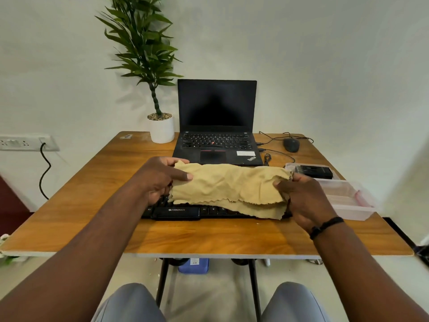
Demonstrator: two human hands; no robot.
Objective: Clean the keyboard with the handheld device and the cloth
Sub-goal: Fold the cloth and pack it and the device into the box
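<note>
We hold the crumpled tan cloth (228, 187) stretched over the black keyboard (183, 211) on the wooden tabletop (92, 205), left hand (160, 180) and right hand (301, 196) each pinching an end (grip closed on fabric). Wiping looks unfinished.

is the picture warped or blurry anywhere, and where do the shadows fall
Head view: wide-angle warp bows the table edges and stretches the forearms toward the corners; the centre is sharp enough that the keyboard label is readable; soft, even light, with the plant casting a faint shadow on the wall to its left; the laptop screen is dark, without glare.
</note>
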